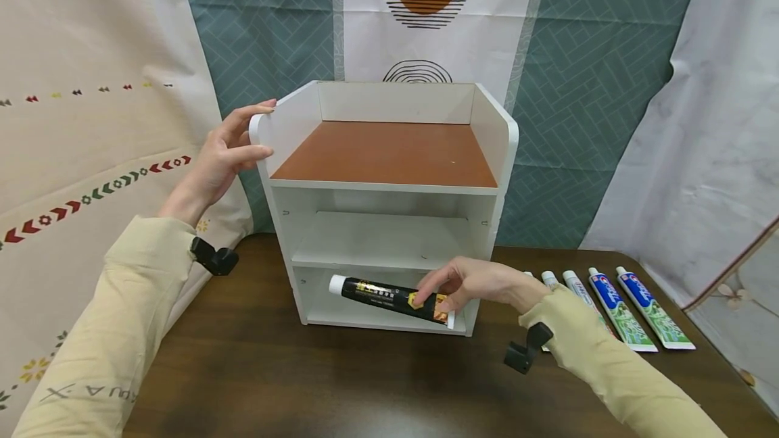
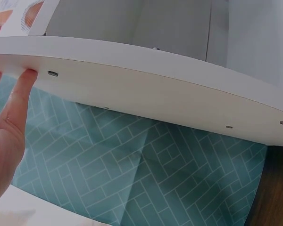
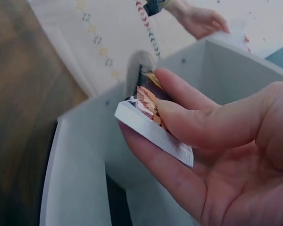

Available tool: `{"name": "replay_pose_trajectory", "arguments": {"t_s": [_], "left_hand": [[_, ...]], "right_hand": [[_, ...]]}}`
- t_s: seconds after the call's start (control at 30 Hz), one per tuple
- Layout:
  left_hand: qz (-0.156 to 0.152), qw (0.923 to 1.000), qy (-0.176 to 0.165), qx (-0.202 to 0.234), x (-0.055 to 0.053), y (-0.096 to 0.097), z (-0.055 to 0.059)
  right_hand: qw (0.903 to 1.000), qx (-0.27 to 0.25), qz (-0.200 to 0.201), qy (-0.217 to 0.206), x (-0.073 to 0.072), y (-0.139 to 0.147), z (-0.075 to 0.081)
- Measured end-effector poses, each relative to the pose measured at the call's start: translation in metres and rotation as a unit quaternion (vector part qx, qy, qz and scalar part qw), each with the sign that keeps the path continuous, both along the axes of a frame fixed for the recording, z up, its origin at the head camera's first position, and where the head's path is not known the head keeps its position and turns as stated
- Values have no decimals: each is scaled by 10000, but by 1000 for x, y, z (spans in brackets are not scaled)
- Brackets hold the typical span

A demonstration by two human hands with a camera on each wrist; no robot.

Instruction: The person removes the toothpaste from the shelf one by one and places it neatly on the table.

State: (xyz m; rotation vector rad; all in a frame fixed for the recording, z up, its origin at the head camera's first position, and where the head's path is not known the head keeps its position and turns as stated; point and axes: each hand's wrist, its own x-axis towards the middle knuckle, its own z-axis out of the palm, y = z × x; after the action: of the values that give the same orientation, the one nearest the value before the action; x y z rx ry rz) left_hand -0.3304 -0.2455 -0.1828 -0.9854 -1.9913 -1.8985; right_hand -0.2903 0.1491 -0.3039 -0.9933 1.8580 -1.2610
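A small white shelf unit (image 1: 394,187) with a brown top panel (image 1: 389,154) stands on the dark wooden table. My left hand (image 1: 222,151) holds the upper front corner of its left side panel (image 2: 132,89), thumb and fingers on either side of the edge. In front of the lower compartment, my right hand (image 1: 465,284) pinches a black toothpaste tube (image 1: 377,295) by its flat crimped end. The tube lies nearly level, its white cap pointing left. The right wrist view shows the white crimp (image 3: 153,134) between thumb and fingers.
Several toothpaste tubes lie in a row on the table (image 1: 274,377) at right, including blue-and-green ones (image 1: 654,308); my right sleeve (image 1: 584,350) partly covers the row. Patterned cloths (image 1: 286,32) hang behind and at both sides.
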Motion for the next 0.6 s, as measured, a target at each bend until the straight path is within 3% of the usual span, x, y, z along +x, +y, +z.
{"name": "replay_pose_trajectory", "arguments": {"t_s": [0.47, 0.6], "left_hand": [[3, 10000, -20, 42, 0, 1, 2], [45, 10000, -12, 20, 0, 0, 1]], "right_hand": [[9962, 385, 519, 577, 2, 99, -15], [9948, 471, 737, 515, 1, 128, -20]]}}
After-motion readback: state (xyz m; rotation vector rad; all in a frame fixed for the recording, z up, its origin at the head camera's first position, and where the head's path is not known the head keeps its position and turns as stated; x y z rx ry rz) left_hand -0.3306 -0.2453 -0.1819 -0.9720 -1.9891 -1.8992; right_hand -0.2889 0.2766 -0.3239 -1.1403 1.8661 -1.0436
